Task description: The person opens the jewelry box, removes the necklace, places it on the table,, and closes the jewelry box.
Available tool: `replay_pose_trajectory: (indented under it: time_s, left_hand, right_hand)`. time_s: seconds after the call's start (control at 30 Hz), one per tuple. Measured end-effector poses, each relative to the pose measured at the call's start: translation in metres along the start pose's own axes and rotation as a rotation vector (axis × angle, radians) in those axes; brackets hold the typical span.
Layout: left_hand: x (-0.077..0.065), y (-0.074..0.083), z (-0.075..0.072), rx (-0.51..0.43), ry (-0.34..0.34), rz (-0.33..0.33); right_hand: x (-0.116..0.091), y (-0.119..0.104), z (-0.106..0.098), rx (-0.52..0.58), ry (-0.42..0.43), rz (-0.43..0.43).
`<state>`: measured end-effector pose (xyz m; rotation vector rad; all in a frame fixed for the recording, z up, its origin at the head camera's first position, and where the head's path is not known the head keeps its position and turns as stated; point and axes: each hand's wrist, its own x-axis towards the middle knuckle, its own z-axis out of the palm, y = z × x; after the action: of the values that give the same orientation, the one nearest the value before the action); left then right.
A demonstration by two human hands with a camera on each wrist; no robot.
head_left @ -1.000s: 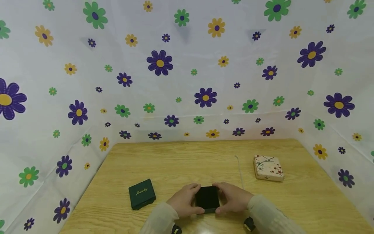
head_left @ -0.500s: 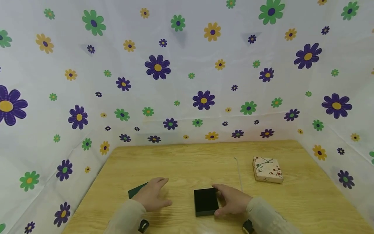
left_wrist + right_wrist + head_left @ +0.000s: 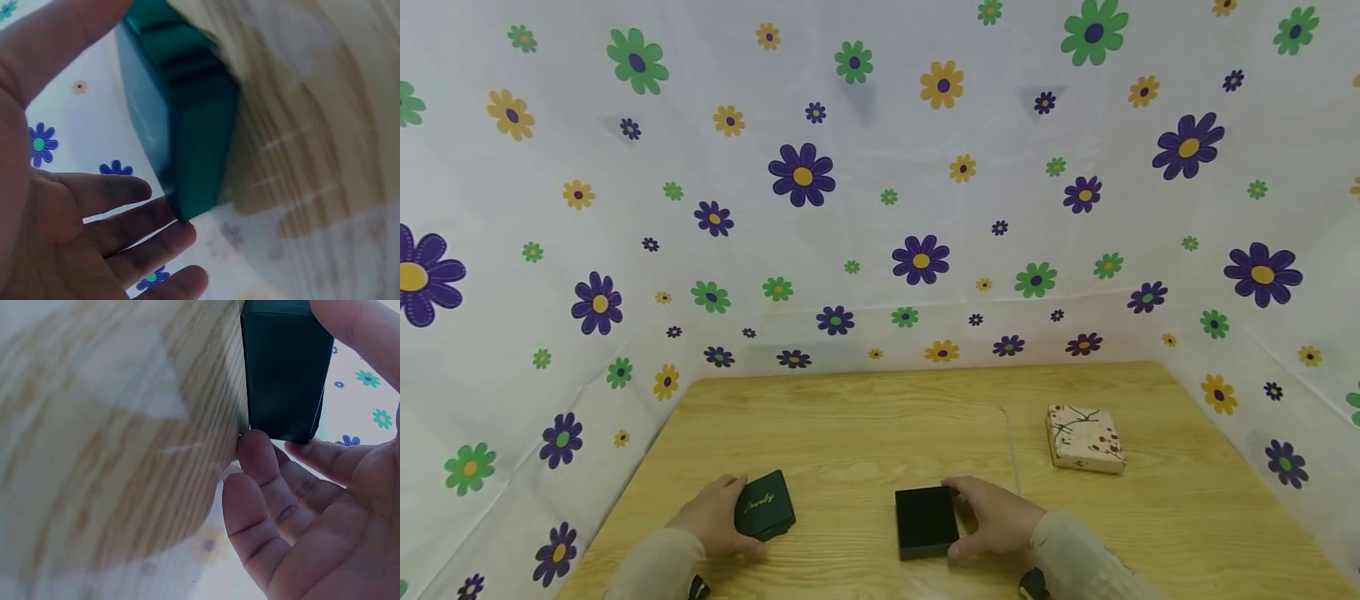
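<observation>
A dark green jewelry box lid [image 3: 769, 500] with gold lettering lies at the left of the table. My left hand [image 3: 713, 518] holds it by its left side, thumb at the near edge and fingertips at the far one. In the left wrist view, the lid's green side [image 3: 203, 144] is between thumb and fingers. The matching green box base [image 3: 927, 521] sits near the front middle, its black inside facing up. My right hand [image 3: 996, 517] grips its right side, thumb at the near corner. The right wrist view has the base's side wall [image 3: 287, 375] against the fingertips.
A cream box [image 3: 1086, 439] with a branch-and-flower print sits at the back right. A thin silver chain [image 3: 1012, 450] lies stretched out behind my right hand. The wooden table [image 3: 865, 417] is enclosed by a white flowered cloth [image 3: 865, 225].
My left hand has let go of the box base, moved left and taken hold of the lid. The right hand has stayed on the base.
</observation>
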<state>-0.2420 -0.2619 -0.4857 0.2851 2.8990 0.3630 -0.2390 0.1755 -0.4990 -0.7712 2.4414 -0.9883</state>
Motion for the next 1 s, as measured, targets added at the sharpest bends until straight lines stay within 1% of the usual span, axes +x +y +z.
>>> replay_pose_trajectory:
  time_s: [0.17,0.3,0.43,0.53,0.67,0.8,0.9,1.0]
  left_hand:
    - [0.003,-0.009,0.003,-0.011,-0.028,-0.028]
    - [0.004,-0.011,0.005,-0.009,-0.033,-0.040]
    - [0.005,-0.011,0.007,-0.007,-0.002,-0.028]
    - [0.007,-0.009,0.009,-0.013,0.038,-0.006]
    - [0.006,0.000,0.009,-0.037,0.068,0.025]
    - [0.004,0.018,0.006,-0.106,0.065,0.061]
    - [0.005,0.033,0.006,-0.154,0.059,0.130]
    - [0.007,0.046,0.008,-0.180,0.042,0.226]
  right_hand:
    - [-0.001,0.000,0.001,0.004,-0.005,-0.007]
    - [0.000,0.001,0.002,0.010,-0.006,-0.008]
    - [0.002,0.003,0.003,-0.012,0.004,-0.008]
    - [0.003,0.004,0.002,-0.027,0.014,-0.009]
    - [0.003,0.004,0.002,-0.015,0.026,-0.003]
    - [0.003,0.005,0.001,-0.009,0.047,-0.008]
    - [0.002,0.004,0.001,-0.006,0.058,-0.018]
    - [0.001,0.003,0.000,0.002,0.062,-0.022]
